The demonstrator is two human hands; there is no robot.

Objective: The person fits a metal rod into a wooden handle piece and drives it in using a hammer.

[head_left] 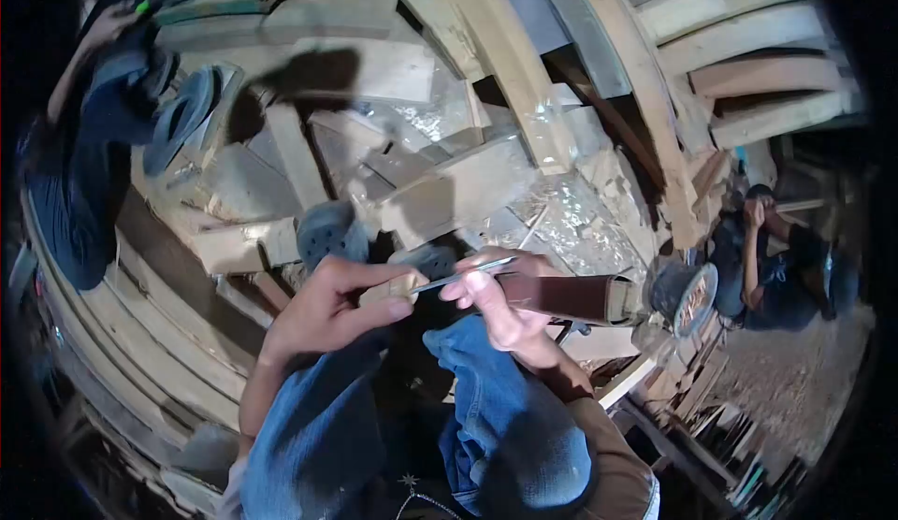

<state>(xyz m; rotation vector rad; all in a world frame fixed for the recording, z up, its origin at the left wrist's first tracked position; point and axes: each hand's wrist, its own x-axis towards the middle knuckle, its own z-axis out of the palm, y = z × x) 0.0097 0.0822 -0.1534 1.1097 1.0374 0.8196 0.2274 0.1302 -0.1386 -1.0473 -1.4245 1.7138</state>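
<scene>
My left hand (332, 314) is closed around a small pale wooden block (398, 288), pinched between thumb and fingers. My right hand (505, 305) grips a slim metal tool (472, 271) like a thin blade or rod; its exact kind is unclear. The tool's tip meets the end of the block near my left fingertips. Just right of my right hand lies a dark brown roll or sleeve (571, 297) with an open end, partly hidden by the hand. Both hands are above my knees in blue jeans (318, 417).
Wooden boards (500, 62) and offcuts cover the ground ahead. A bucket-like container (687, 297) with wood shavings stands at right. One person (776, 258) sits beyond it; another person (94, 137) is at upper left. Long planks (159, 324) lie on the left.
</scene>
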